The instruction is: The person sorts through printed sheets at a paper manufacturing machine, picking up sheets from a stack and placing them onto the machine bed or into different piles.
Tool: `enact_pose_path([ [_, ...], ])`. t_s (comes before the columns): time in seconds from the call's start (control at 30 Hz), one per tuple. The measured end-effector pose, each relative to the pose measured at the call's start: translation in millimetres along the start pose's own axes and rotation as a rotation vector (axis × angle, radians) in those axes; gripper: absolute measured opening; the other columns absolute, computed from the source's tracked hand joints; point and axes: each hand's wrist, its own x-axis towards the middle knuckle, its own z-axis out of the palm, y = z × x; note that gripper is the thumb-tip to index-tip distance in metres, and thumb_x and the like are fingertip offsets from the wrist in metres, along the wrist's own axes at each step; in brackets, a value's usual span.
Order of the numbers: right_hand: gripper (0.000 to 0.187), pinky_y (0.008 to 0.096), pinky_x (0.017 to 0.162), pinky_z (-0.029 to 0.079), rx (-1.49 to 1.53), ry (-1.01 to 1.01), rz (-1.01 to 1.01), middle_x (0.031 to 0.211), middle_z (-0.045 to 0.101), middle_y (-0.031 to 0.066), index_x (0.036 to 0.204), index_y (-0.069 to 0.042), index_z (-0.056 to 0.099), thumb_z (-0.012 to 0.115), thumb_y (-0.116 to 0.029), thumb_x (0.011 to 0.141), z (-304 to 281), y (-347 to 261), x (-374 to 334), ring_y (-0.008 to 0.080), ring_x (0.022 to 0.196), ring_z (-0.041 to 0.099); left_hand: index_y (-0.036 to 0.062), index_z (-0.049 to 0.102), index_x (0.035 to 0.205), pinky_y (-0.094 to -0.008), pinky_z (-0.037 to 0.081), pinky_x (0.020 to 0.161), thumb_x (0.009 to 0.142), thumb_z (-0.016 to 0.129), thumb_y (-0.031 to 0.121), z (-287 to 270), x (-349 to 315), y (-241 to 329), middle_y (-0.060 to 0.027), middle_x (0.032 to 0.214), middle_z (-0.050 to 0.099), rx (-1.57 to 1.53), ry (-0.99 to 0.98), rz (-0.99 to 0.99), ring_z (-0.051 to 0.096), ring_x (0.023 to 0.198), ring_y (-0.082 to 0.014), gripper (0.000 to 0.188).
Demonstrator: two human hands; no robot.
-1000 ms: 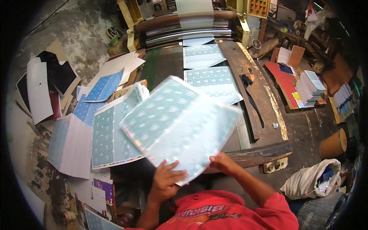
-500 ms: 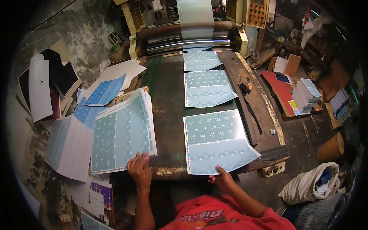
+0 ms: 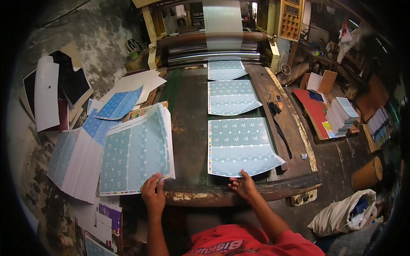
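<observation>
My left hand [image 3: 153, 192] lies at the near right corner of a thick stack of printed sheets [image 3: 132, 158]. Its fingertips touch the top sheet's edge, thumb a little apart. On the dark table, a teal printed sheet [image 3: 241, 147] lies with its near right corner curled up. My right hand [image 3: 244, 186] is at that sheet's near edge, palm turned up and fingers apart; the thumb tip overlaps the edge. Two more sheets, a middle one [image 3: 232, 98] and a far one [image 3: 226, 70], lie behind it in a row.
A roller machine [image 3: 213, 56] stands at the table's far end. To the left are a fanned paper pile [image 3: 72, 164], blue sheets [image 3: 119, 104] and leaning boards [image 3: 47, 94]. On the right are a paper stack [image 3: 341, 112], a brown bin [image 3: 368, 174] and a white sack [image 3: 341, 213].
The view has tilted slightly upward. The right hand's fingers now show apart below the near sheet's edge, where before they met it. The left hand stays at the stack's corner.
</observation>
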Motion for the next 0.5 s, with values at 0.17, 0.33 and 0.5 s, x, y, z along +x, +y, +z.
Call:
enact_pose_path([
  [0.17,0.048,0.0485,0.085,0.054,0.036,0.046,-0.099,0.101,0.064,0.016,0.126,-0.005,0.04,0.045,-0.045,0.102,-5,0,13,0.0218,0.077,0.06,0.009,0.074,0.1,-0.0432,0.042,0.097,0.084,0.074,0.014,2,6,20,-0.0086,0.103,0.073,-0.168,-0.003,-0.004,0.065,0.103,-0.0296,0.017],
  [0.33,0.061,0.0481,0.083,0.055,-0.028,-0.066,0.018,0.117,0.063,0.02,0.138,-0.007,0.037,0.049,-0.052,0.099,32,-4,-46,0.0218,0.079,0.061,0.0152,0.076,0.093,-0.0493,0.04,0.101,0.072,0.085,0.021,-13,-10,62,-0.0005,0.099,0.074,-0.132,-0.275,0.341,0.066,0.105,-0.0282,0.023],
  [0.5,0.046,0.0394,0.072,0.057,-0.219,-0.341,0.022,0.094,0.064,0.0126,0.124,-0.001,0.049,0.061,-0.035,0.095,17,10,-86,0.0184,0.068,0.06,0.0237,0.078,0.096,-0.0652,0.016,0.115,0.069,0.087,0.036,-6,-29,70,0.0058,0.109,0.073,-0.209,-0.692,0.435,0.052,0.132,-0.0278,0.031],
])
